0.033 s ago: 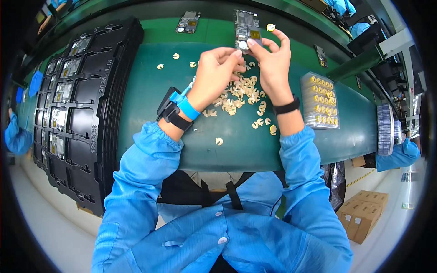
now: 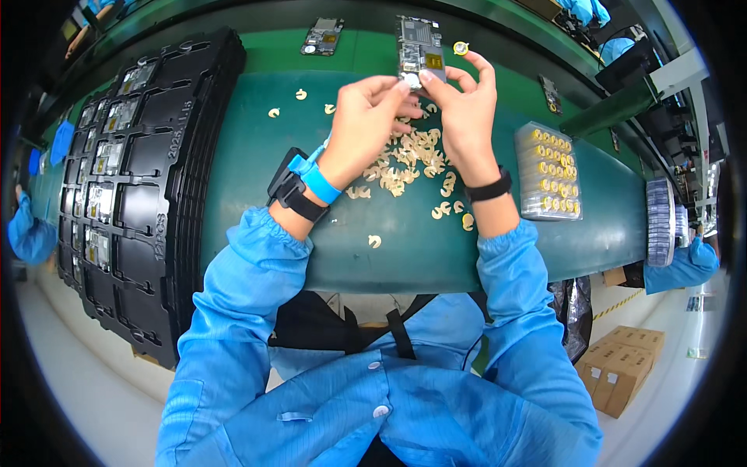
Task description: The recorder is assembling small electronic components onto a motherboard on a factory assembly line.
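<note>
Both hands meet at the near end of an upright circuit board above the green mat. My left hand is closed, thumb and index fingertip at the board's lower left corner, touching a silver round coin cell there. My right hand grips the board's lower right edge, its thumb on the front. Against my raised right fingertip sits a second coin cell with a yellow rim. Below the hands lies a pile of small cream C-shaped pieces, partly covered by my left fingers.
Stacked black trays holding boards stand at left. A clear tray of yellow-rimmed coin cells lies at right. Another board rests at the back, and one more lies far right. Cardboard boxes sit on the floor.
The board and both hands have shifted very slightly to the left. Both hands keep their hold.
</note>
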`<act>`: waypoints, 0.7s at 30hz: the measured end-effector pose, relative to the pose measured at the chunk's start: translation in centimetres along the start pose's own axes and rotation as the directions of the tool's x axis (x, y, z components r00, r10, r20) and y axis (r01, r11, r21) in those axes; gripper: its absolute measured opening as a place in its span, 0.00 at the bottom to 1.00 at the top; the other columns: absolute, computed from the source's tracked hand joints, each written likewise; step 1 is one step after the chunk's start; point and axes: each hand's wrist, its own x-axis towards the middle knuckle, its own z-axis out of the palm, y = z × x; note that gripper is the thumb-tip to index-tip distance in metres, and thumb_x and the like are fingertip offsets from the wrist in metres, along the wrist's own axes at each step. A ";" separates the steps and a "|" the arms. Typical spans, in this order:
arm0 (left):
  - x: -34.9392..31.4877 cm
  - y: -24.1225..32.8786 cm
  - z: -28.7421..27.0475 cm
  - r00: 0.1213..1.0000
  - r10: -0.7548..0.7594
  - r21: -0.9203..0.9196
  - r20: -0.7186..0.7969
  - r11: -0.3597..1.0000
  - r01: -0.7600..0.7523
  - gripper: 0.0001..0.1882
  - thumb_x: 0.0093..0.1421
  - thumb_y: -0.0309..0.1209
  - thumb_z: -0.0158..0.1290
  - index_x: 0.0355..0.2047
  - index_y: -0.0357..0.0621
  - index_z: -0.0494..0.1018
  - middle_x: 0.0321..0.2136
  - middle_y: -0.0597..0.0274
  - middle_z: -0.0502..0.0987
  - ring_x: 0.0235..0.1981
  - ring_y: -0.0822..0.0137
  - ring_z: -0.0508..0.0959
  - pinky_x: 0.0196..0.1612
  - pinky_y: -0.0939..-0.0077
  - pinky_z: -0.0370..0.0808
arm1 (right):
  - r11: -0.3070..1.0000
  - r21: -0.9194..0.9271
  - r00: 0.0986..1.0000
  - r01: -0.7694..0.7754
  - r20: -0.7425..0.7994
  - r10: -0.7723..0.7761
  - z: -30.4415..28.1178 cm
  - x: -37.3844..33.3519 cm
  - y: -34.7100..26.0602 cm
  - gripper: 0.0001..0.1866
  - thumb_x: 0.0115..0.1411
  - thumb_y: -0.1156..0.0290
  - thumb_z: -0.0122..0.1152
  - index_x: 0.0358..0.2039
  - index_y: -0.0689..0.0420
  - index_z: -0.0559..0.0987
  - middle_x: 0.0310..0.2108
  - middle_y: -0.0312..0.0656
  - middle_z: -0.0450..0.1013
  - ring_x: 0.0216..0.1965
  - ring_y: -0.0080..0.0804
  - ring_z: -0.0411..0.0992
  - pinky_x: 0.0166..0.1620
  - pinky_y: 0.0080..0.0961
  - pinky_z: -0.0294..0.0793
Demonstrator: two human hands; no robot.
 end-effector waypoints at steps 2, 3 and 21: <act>0.3 0.0 -0.2 1.000 0.014 -0.053 0.002 0.999 -0.014 0.15 0.74 0.27 0.47 0.51 0.25 0.75 0.43 0.47 0.83 0.42 0.60 0.86 0.40 0.73 0.86 | 1.000 -0.008 1.000 0.021 0.022 -0.021 0.4 -1.4 -0.9 0.38 0.57 0.84 0.71 0.62 0.62 0.58 0.46 0.48 0.70 0.44 0.35 0.80 0.45 0.27 0.83; 0.1 -0.1 -0.2 1.000 0.005 -0.050 0.003 0.999 -0.005 0.15 0.74 0.27 0.47 0.51 0.25 0.75 0.43 0.47 0.83 0.42 0.60 0.86 0.40 0.73 0.86 | 0.999 -0.017 0.999 0.041 0.035 -0.041 0.2 -1.7 -0.9 0.38 0.56 0.84 0.72 0.61 0.63 0.59 0.46 0.47 0.70 0.45 0.34 0.79 0.45 0.26 0.83; -0.1 0.0 -0.5 0.995 0.059 0.013 0.085 0.998 -0.061 0.16 0.73 0.27 0.48 0.53 0.24 0.75 0.44 0.47 0.83 0.42 0.60 0.86 0.51 0.67 0.84 | 0.896 -0.395 0.961 0.203 0.254 -0.105 -1.2 -2.3 -2.1 0.06 0.61 0.75 0.67 0.32 0.67 0.83 0.19 0.34 0.75 0.22 0.14 0.68 0.26 0.18 0.67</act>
